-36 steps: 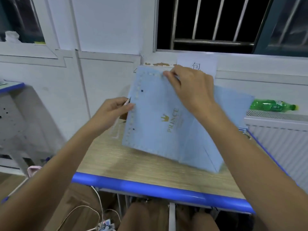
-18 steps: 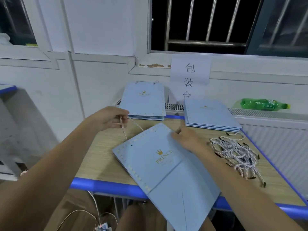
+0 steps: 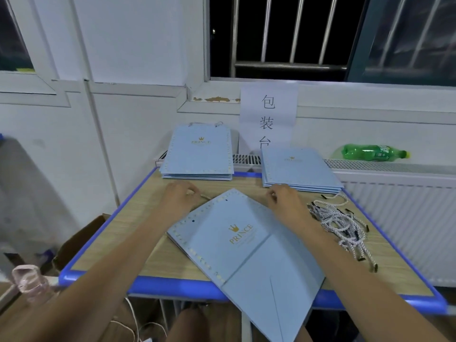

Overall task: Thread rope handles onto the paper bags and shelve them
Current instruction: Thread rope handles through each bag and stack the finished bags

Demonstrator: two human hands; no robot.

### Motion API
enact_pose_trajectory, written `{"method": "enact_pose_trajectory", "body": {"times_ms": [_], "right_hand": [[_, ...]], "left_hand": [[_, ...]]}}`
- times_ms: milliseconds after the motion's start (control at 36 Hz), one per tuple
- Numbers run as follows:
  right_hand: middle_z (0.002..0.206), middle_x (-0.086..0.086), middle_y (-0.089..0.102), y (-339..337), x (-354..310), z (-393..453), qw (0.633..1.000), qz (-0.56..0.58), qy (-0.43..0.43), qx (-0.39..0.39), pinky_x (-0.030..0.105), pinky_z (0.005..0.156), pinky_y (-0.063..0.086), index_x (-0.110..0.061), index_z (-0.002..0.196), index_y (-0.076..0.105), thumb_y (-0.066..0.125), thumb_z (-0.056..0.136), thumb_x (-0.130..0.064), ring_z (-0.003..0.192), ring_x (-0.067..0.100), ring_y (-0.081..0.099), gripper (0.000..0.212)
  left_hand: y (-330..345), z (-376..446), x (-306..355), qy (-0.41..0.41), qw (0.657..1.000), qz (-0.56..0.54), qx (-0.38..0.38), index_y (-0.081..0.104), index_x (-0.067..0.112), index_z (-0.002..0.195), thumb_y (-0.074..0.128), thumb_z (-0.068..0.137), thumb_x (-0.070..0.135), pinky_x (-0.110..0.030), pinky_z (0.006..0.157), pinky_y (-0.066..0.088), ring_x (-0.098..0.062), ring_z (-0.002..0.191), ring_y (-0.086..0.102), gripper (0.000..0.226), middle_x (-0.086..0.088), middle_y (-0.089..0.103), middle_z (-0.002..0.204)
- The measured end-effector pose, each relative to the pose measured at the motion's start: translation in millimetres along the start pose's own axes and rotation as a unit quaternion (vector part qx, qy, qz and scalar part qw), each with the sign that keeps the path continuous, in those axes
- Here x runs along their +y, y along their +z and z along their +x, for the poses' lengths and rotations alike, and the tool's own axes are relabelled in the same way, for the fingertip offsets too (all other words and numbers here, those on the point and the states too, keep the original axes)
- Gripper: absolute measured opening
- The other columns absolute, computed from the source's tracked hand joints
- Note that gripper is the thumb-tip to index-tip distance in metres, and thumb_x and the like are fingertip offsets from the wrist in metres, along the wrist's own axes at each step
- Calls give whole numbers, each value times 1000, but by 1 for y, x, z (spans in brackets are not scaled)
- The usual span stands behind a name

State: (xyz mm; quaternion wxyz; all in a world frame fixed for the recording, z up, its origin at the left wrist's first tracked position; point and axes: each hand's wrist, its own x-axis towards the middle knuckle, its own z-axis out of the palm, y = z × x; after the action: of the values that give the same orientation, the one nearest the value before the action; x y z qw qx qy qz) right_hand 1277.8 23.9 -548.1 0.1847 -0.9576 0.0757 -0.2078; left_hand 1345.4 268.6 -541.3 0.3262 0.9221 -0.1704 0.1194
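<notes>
I am in the threading step, as I judge it. The paper bag [image 3: 237,243] lies flat and skewed on the tabletop [image 3: 111,233], its top edge between my two hands and its bottom hanging over the near rim. My left hand [image 3: 179,197] sits just left of that top edge, its grip curled round a rope handle [image 3: 205,196]; only a short twisted stretch shows past the fingers, reaching toward the bag's corner. My right hand [image 3: 283,197] rests at the bag's far corner, fingers bent as if pinching something small, but I cannot tell what, if anything, its grip holds. Just right of that hand lies the heap of loose ropes [image 3: 340,223]. Beyond the left hand sits the left stack of bags [image 3: 197,156], with what looks like cord at its far edge; beyond the right hand, the right stack [image 3: 296,169].

Next, I think, the rope's tip must be steered into a punched hole [image 3: 193,221] while the right hand pins the paper.
</notes>
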Motion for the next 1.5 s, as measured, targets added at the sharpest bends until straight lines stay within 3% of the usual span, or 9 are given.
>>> {"method": "enact_pose_trajectory", "body": {"times_ms": [167, 278, 389, 528, 722, 889, 1028, 1333, 1500], "right_hand": [[84, 14, 58, -36, 34, 17, 989, -15, 133, -56, 28, 59, 41, -3, 79, 55, 54, 85, -17, 78, 30, 57, 15], [66, 6, 49, -54, 34, 13, 974, -97, 141, -148, 26, 51, 35, -11, 63, 41, 61, 85, -40, 62, 19, 47, 42], [73, 3, 45, -48, 32, 8, 955, -184, 123, -196, 26, 49, 32, -12, 69, 39, 61, 87, -31, 68, 20, 48, 35], [73, 5, 44, -44, 28, 7, 966, -175, 131, -138, 26, 59, 39, -9, 71, 41, 51, 87, -7, 70, 23, 50, 19], [99, 13, 67, -55, 0, 19, 996, -45, 81, -3, 32, 74, 48, -10, 97, 71, 58, 89, -22, 93, 34, 61, 19], [52, -21, 60, -47, -43, 18, 987, 154, -38, 2, 29, 70, 51, -20, 91, 71, 63, 87, -20, 62, 2, 55, 9], [68, -7, 67, -14, -76, 13, 979, 168, -92, -73, 19, 51, 37, -18, 88, 71, 62, 89, -18, 50, -6, 53, 9], [91, -4, 72, 44, -85, 3, 982, 127, -117, -82, 36, 74, 52, -20, 94, 74, 57, 93, -17, 80, 13, 61, 17], [104, -3, 69, 46, -88, -3, 979, 119, -146, -80, 24, 71, 41, -16, 103, 73, 54, 94, -14, 91, 13, 58, 21]], "left_hand": [[9, -11, 2, 41, 985, 17, -170, 67, 13, 96, 56, 77, 63, -28, 65, 40, -18, 78, 59, 55, -8, 66, 88], [11, -15, 4, 39, 985, 5, -165, 63, 18, 103, 65, 83, 50, -27, 70, 43, -14, 87, 60, 38, 3, 66, 94], [6, -18, 7, 25, 986, -6, -166, 58, 15, 107, 67, 83, 44, -25, 73, 44, -13, 91, 58, 38, 3, 63, 100], [-6, -19, 4, 13, 985, 14, -172, 52, 13, 103, 65, 86, 40, -19, 58, 34, -9, 77, 51, 34, 9, 54, 85], [-23, -21, -5, -75, 974, -31, -210, 45, 15, 85, 69, 85, 34, -21, 55, 41, -13, 72, 52, 30, 1, 52, 84], [-33, -24, -2, -150, 937, -134, -285, 50, 17, 103, 66, 87, 31, -22, 48, 45, -15, 60, 60, 26, -4, 65, 83], [-28, -17, -6, -160, 947, -155, -231, 57, 16, 101, 65, 88, 29, -23, 46, 44, -15, 56, 58, 20, -5, 64, 78], [-23, -19, -9, -173, 933, -233, -214, 66, -1, 89, 55, 93, 18, -20, 44, 41, -12, 49, 53, 22, -6, 60, 67], [-22, -25, -17, -109, 947, -232, -191, 73, 13, 89, 59, 92, 21, -21, 37, 36, -14, 37, 44, 16, -1, 58, 54]]}}
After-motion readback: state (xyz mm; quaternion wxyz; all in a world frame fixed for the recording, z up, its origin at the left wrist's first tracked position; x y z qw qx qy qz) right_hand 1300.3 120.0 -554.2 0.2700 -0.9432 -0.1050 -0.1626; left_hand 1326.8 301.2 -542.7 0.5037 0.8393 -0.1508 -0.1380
